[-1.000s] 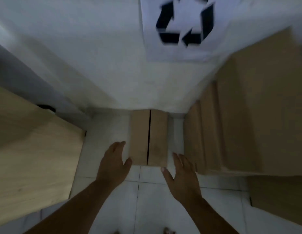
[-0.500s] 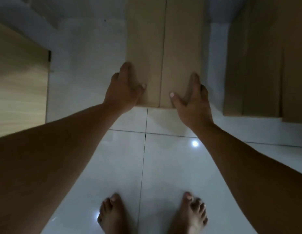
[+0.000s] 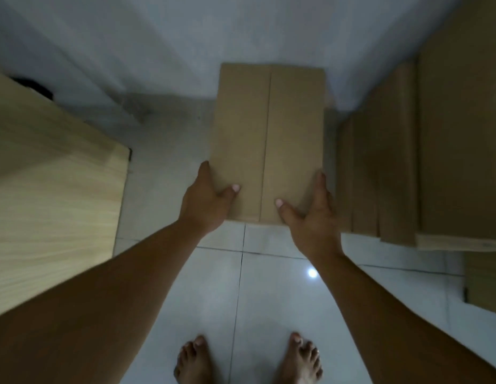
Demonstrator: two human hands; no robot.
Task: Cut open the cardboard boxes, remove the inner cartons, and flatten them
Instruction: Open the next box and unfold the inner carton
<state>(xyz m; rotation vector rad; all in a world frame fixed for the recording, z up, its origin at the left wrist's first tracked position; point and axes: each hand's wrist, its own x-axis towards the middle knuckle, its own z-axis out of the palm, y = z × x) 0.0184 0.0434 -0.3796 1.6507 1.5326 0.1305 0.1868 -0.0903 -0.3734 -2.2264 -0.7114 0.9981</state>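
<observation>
- Box [image 3: 269, 139] sits between our two hands, its closed flaps meeting in a seam down the middle.
- Our left hand [image 3: 206, 202] grips its left side, thumb on top, fingers [image 3: 205, 170] along the edge.
- Our right hand [image 3: 310, 217] grips the right side likewise.
- Stacked cardboard [image 3: 407, 162] lies just beyond our right fingers [image 3: 321, 187].

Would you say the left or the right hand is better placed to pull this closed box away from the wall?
Neither clearly. The left hand and the right hand grip opposite near corners of the cardboard box, thumbs on top. Flattened cardboard crowds the right side, so the left probably has slightly more room.
</observation>
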